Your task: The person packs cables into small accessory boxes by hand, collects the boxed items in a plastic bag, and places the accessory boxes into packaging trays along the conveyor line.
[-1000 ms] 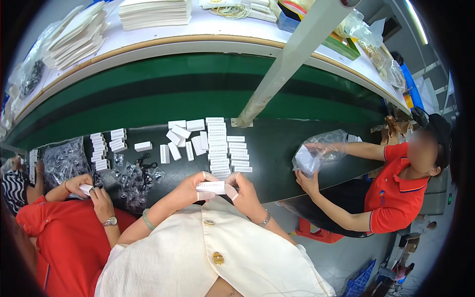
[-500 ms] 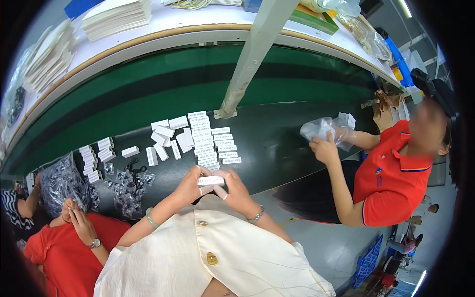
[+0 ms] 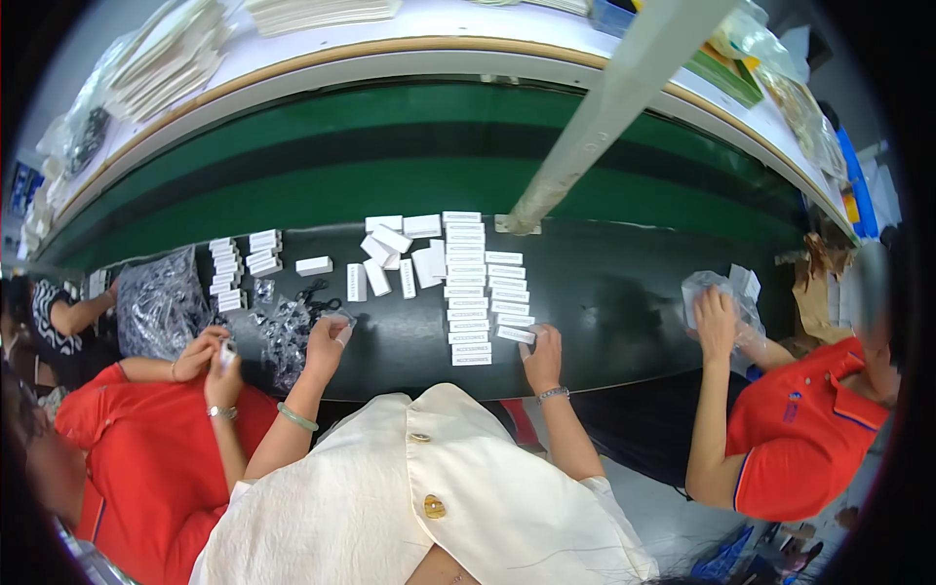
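A small white printed box [image 3: 515, 334] lies slightly askew at the near end of the shorter column of like boxes. My right hand [image 3: 543, 359] grips its right end, thumb and fingers closed on it. Left of this stands a longer column of white boxes [image 3: 468, 303]. At the edge of a heap of small clear bags with dark parts [image 3: 285, 336], the fingers of my left hand [image 3: 328, 347] are closed on a small clear bag [image 3: 341, 318], whose contents I cannot make out.
Loose white boxes [image 3: 388, 239] lie beyond my hands on the dark bench [image 3: 604, 283]. At left, a person in red [image 3: 175, 458] handles a small item beside a big bag [image 3: 161, 302]. At right, another person [image 3: 799, 429] holds clear plastic. A post [image 3: 604, 117] rises at the back.
My hands, together on one white box before, have parted. The right has set that box at the column's near end; the left has reached to the bag heap. The view has shifted.
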